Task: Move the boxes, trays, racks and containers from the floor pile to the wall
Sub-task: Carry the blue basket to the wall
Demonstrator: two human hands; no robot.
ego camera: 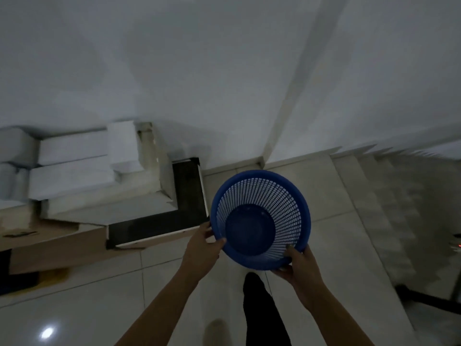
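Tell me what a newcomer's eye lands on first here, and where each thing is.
The blue mesh basket stands out first, held at centre right above the pale tiled floor, its open mouth facing the camera. The left hand and the right hand grip its near rim from either side. To the left, white boxes are stacked against the wall, with a brown cardboard box nearer the camera.

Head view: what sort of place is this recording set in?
Probably an indoor storage corner by a stairway: white boxes stacked along the wall, a tiled floor, and what look like steps at right.
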